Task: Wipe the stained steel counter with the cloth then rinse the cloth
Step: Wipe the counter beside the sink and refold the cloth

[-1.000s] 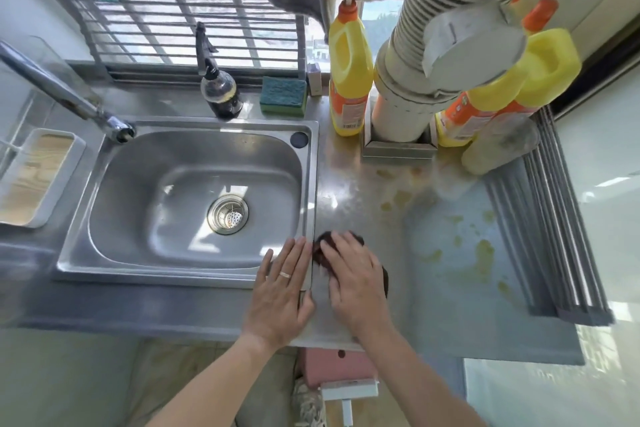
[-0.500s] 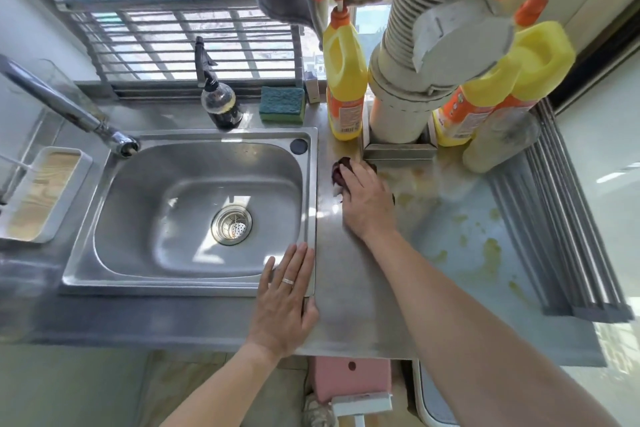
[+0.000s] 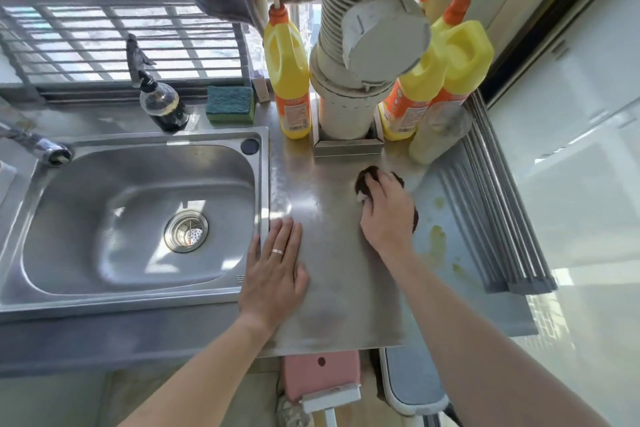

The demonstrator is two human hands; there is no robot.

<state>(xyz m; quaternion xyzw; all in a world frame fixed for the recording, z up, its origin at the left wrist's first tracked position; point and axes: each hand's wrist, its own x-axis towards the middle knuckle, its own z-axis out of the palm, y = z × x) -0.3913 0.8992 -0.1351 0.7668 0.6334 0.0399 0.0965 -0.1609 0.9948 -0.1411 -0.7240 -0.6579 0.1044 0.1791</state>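
Right hand [image 3: 386, 215]: right of centre in the frame, palm down on the cloth, fingers spread and curled over it, pressing it flat onto the counter rather than pinching it.
Cloth [image 3: 363, 179]: dark brown, bunched, mostly hidden under the right hand; its edges show beyond the fingertips and along the hand's right side. It lies on the counter just below the grey box at the foot of the pipe.
Left hand [image 3: 275, 274]: lower centre, flat and open on the counter, fingers together, holding nothing; its fingers lie against the sink's right rim. A ring sits on one finger.
Counter [image 3: 332, 288]: steel, bare and shiny between the two hands.
Stains [image 3: 437, 243]: yellowish blotches right of the right hand, near the rolled-up rack.
Sink [image 3: 138, 291]: left half of the frame, steel, drain strainer in the middle.
Tap [image 3: 48, 151]: far left, spout end over the sink's upper left corner.
Bottles [image 3: 289, 80]: yellow, orange caps, standing either side of the white pipe, top centre.
Sponge [image 3: 230, 104]: green, behind the sink by the window.
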